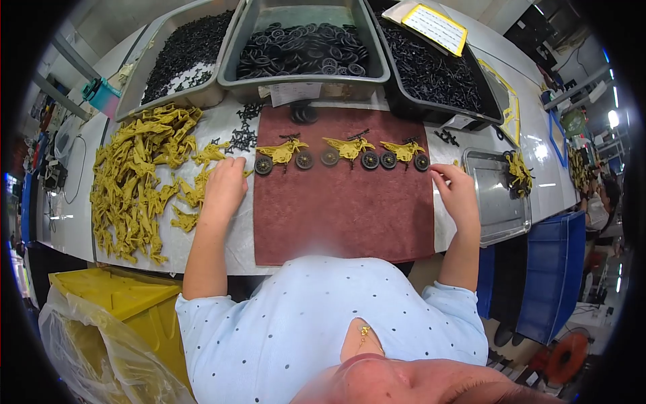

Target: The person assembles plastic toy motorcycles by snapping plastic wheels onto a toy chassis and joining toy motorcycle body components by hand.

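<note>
Three toy motorcycles stand in a row on the dark red cloth [343, 222]: a left one [281, 152], a middle one [350, 149] and a right one [402, 152], each with a yellow body and two black wheels. My left hand [229, 183] is left of the row at the cloth's edge, its fingers curled down over a yellow toy motorcycle body [248, 173], which pokes out beside it; the grip itself is mostly hidden. Close to the right motorcycle's outer wheel, my right hand [455, 187] has bent fingers with thumb and forefinger apart, holding nothing visible.
Yellow bodies are heaped [131, 182] at left. Small black parts [243, 131] and stacked wheels [303, 113] lie behind. Across the back stand a left bin [214, 94], a wheel bin [303, 84] and a black bin [437, 116]. A metal tray [494, 219] holds assembled motorcycles [519, 174].
</note>
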Demonstrator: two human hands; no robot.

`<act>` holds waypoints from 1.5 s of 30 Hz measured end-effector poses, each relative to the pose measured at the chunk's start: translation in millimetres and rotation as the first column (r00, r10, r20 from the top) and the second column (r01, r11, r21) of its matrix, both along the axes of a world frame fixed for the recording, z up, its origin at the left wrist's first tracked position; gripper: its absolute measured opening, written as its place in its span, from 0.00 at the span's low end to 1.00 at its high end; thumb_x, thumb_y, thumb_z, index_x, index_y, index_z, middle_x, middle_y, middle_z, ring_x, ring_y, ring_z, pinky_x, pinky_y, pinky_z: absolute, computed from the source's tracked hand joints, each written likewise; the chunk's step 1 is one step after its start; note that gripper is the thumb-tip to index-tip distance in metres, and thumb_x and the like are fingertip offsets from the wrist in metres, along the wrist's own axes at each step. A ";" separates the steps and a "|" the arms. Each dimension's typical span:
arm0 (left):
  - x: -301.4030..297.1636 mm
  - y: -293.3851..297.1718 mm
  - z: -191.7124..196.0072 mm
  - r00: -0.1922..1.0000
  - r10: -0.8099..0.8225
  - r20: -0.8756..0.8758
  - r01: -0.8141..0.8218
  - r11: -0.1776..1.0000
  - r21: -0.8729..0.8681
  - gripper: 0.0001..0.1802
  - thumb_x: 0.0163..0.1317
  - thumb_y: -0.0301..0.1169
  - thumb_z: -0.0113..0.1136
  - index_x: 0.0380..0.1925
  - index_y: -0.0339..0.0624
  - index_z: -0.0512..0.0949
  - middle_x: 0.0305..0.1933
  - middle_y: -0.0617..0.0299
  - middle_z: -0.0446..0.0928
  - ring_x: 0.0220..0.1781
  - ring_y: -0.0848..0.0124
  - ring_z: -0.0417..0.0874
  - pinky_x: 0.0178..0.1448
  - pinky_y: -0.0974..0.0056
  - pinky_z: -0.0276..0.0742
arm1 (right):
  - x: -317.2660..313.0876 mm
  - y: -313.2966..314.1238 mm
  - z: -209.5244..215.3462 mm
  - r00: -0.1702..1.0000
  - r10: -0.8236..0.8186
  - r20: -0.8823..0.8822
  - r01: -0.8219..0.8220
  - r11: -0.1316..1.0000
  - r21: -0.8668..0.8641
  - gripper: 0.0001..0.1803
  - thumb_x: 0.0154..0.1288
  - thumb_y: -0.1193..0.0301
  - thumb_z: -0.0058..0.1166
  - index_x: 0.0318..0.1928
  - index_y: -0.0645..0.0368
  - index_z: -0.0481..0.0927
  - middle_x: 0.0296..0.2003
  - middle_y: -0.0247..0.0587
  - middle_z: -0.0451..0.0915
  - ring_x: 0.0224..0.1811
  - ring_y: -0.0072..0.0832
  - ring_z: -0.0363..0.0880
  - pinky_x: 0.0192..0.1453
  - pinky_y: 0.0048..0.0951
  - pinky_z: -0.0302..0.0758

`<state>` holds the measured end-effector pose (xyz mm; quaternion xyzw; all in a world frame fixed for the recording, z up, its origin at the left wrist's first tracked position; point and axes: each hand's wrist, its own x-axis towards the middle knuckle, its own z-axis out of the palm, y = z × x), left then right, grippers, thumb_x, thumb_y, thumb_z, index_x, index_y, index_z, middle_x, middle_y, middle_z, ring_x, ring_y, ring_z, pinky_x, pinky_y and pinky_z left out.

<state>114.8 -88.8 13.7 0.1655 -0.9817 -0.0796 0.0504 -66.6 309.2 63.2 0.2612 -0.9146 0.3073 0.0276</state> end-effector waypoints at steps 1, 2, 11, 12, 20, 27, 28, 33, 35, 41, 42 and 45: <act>-0.2 0.6 -0.9 1.000 -0.007 0.001 0.007 1.000 0.000 0.25 0.46 0.22 0.65 0.48 0.38 0.75 0.41 0.52 0.76 0.46 0.54 0.76 0.50 0.56 0.74 | 3.9 -5.0 1.6 0.999 0.044 0.005 -0.043 0.999 -0.019 0.09 0.60 0.74 0.57 0.41 0.62 0.82 0.36 0.47 0.82 0.33 0.36 0.81 0.39 0.31 0.75; -0.3 0.7 -1.5 0.999 -0.025 -0.046 0.027 0.999 0.034 0.24 0.46 0.21 0.64 0.48 0.38 0.75 0.40 0.50 0.76 0.44 0.53 0.76 0.49 0.55 0.74 | 8.9 -9.8 5.1 0.998 0.052 0.020 -0.051 0.999 -0.008 0.08 0.60 0.74 0.57 0.41 0.61 0.82 0.36 0.47 0.82 0.34 0.38 0.81 0.40 0.32 0.75; 13.1 23.1 35.3 0.835 0.338 -0.434 0.032 0.758 0.652 0.15 0.57 0.20 0.59 0.46 0.36 0.76 0.33 0.66 0.72 0.29 0.82 0.72 0.33 0.75 0.71 | 43.3 -85.7 14.2 0.871 0.481 0.100 -0.461 0.871 -0.169 0.14 0.59 0.74 0.60 0.46 0.58 0.81 0.37 0.40 0.81 0.36 0.30 0.79 0.40 0.27 0.76; 9.1 22.8 31.9 0.801 0.412 -0.435 0.212 0.484 0.849 0.13 0.60 0.21 0.58 0.45 0.35 0.76 0.33 0.65 0.74 0.29 0.80 0.73 0.34 0.74 0.73 | 48.9 -98.9 14.7 0.849 0.522 0.076 -0.501 0.843 -0.197 0.17 0.59 0.73 0.61 0.49 0.57 0.79 0.40 0.41 0.81 0.39 0.32 0.79 0.43 0.29 0.76; -17.2 47.6 39.7 0.861 0.507 -0.044 0.298 -0.433 0.851 0.05 0.66 0.28 0.56 0.40 0.40 0.74 0.34 0.62 0.78 0.31 0.72 0.80 0.38 0.68 0.82 | 52.9 -191.8 -7.0 0.807 0.587 0.067 -0.507 0.747 -0.431 0.22 0.59 0.69 0.63 0.52 0.63 0.74 0.38 0.43 0.79 0.39 0.35 0.78 0.44 0.32 0.75; -27.1 21.1 12.9 0.811 0.387 -0.439 0.093 0.655 0.750 0.20 0.59 0.32 0.65 0.50 0.39 0.74 0.46 0.56 0.77 0.47 0.66 0.78 0.46 0.62 0.75 | 30.0 -215.3 -10.2 0.645 0.530 0.551 -0.254 0.828 -0.500 0.17 0.67 0.69 0.55 0.50 0.65 0.71 0.33 0.38 0.78 0.29 0.18 0.75 0.30 0.22 0.73; -28.4 18.9 19.2 0.829 0.109 -0.549 0.199 0.859 0.471 0.24 0.55 0.32 0.67 0.52 0.39 0.74 0.48 0.57 0.76 0.50 0.64 0.77 0.51 0.59 0.71 | 28.4 -218.0 -14.5 0.595 0.524 0.610 -0.162 0.821 -0.548 0.14 0.66 0.70 0.56 0.47 0.65 0.72 0.32 0.37 0.79 0.27 0.18 0.76 0.29 0.23 0.74; -31.7 16.1 15.6 0.836 -0.295 -0.462 0.353 0.935 0.042 0.26 0.47 0.29 0.69 0.49 0.43 0.77 0.49 0.61 0.76 0.53 0.64 0.75 0.57 0.58 0.62 | 26.2 -224.3 -22.5 0.452 0.544 0.707 -0.017 0.797 -0.603 0.15 0.64 0.68 0.59 0.45 0.66 0.74 0.30 0.36 0.80 0.25 0.19 0.77 0.28 0.24 0.76; -35.6 13.3 8.5 0.835 -0.280 -0.473 0.352 0.933 0.070 0.25 0.47 0.29 0.69 0.49 0.43 0.77 0.49 0.62 0.76 0.53 0.65 0.75 0.57 0.58 0.62 | 22.3 -224.0 -17.3 0.680 0.397 0.617 -0.237 0.915 -0.327 0.20 0.63 0.65 0.60 0.50 0.65 0.74 0.34 0.37 0.79 0.33 0.23 0.77 0.36 0.26 0.76; -51.2 6.8 -13.2 0.870 -0.236 -0.434 0.335 0.927 0.168 0.24 0.47 0.30 0.68 0.47 0.42 0.78 0.48 0.62 0.77 0.53 0.64 0.75 0.56 0.58 0.63 | 9.4 -229.3 -44.3 0.897 0.434 0.082 -0.422 0.897 -0.133 0.23 0.55 0.64 0.66 0.49 0.62 0.77 0.37 0.44 0.79 0.43 0.39 0.78 0.46 0.35 0.75; -52.3 6.4 -15.2 0.880 -0.229 -0.415 0.327 0.927 0.181 0.24 0.47 0.31 0.69 0.48 0.43 0.77 0.49 0.62 0.76 0.53 0.63 0.75 0.56 0.58 0.63 | 8.8 -229.6 -46.2 0.897 0.435 0.085 -0.422 0.897 -0.133 0.23 0.55 0.64 0.66 0.49 0.62 0.77 0.37 0.44 0.79 0.43 0.39 0.78 0.46 0.35 0.75; -51.8 12.2 -17.2 0.901 -0.192 -0.388 0.289 0.934 0.210 0.23 0.48 0.31 0.68 0.47 0.43 0.78 0.50 0.62 0.76 0.54 0.63 0.74 0.57 0.58 0.61 | 10.4 -230.1 -51.6 0.913 0.406 0.051 -0.404 0.914 -0.043 0.21 0.55 0.64 0.65 0.48 0.60 0.79 0.39 0.45 0.79 0.44 0.42 0.77 0.48 0.38 0.73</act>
